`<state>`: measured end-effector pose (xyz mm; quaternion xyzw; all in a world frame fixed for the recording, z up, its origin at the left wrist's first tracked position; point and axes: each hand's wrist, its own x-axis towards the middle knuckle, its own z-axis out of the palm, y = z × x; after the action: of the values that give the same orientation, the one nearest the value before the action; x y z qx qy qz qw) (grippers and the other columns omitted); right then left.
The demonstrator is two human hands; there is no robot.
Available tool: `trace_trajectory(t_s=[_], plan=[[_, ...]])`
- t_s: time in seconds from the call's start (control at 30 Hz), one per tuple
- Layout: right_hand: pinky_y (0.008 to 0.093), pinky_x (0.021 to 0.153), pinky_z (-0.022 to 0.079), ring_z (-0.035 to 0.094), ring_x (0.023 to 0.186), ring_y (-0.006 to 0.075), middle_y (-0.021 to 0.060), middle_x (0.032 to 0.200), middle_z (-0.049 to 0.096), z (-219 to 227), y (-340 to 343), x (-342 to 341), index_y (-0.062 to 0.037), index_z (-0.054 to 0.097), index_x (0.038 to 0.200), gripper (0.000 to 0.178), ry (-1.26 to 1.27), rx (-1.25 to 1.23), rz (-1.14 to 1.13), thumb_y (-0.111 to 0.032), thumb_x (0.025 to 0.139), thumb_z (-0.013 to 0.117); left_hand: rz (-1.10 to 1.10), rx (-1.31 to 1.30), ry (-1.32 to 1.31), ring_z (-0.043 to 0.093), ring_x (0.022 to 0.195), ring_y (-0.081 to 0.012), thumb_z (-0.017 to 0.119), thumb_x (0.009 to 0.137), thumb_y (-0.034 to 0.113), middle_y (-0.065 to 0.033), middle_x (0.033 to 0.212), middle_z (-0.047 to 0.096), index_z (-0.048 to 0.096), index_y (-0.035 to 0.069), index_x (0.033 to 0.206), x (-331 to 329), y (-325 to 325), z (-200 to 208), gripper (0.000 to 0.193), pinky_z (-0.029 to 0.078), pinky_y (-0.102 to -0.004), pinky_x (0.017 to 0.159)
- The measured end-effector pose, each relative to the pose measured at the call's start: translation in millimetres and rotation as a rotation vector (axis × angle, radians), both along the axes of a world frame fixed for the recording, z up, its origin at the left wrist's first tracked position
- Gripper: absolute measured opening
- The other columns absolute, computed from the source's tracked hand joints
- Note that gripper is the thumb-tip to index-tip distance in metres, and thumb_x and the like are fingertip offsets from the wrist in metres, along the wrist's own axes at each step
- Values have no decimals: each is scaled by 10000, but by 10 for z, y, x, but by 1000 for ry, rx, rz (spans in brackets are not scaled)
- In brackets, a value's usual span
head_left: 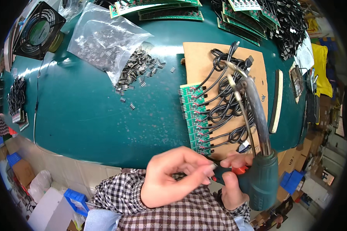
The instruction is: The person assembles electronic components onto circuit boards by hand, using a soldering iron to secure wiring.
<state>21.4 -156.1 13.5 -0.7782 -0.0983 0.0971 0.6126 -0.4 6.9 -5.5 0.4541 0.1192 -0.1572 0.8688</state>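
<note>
Gripping a green soldering gun (pixel 264 184) in the right hand (pixel 234 192), with 2 metal tubes (pixel 258 115) above black cables (pixel 227 103) on cardboard (pixel 196 57). Holding the left hand (pixel 177 177) just beside, curled and narrow; cannot tell whether around anything. Facing green circuit boards (pixel 194 119) at the cardboard's left edge.

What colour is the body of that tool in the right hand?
The tool's body is dark green, best seen in the head view.

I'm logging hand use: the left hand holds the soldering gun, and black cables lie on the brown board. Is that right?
Not quite: the right hand holds the soldering gun, as the head view shows. Black cables do lie on the brown board.
</note>
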Motion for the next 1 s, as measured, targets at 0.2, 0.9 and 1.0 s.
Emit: trace_trajectory(t_s=[0.2,0.9,1.0], plan=[[435,815,388,523,716,174,60,808,490,-26,5,31,-22,418,1039,389,33,47,2,-1,687,582,-87,9,-64,625,809,-208,506,820,-63,-180,844,606,501,-91,921,27,-34,-22,105,534,-300,723],[413,782,384,515,730,176,49,845,475,-93,-105,-282,-29,410,1083,388,28,67,-236,-81,737,576,231,325,118,584,580,-105,551,829,39,-86,725,598,524,-40,871,223,89,-363,94,481,-187,512],[408,781,385,523,722,180,49,832,479,-134,-176,-336,-29,415,1076,373,29,86,-209,-84,744,576,245,316,118,591,595,-106,552,830,46,-83,727,599,522,-37,863,228,59,-354,94,487,-191,528]])
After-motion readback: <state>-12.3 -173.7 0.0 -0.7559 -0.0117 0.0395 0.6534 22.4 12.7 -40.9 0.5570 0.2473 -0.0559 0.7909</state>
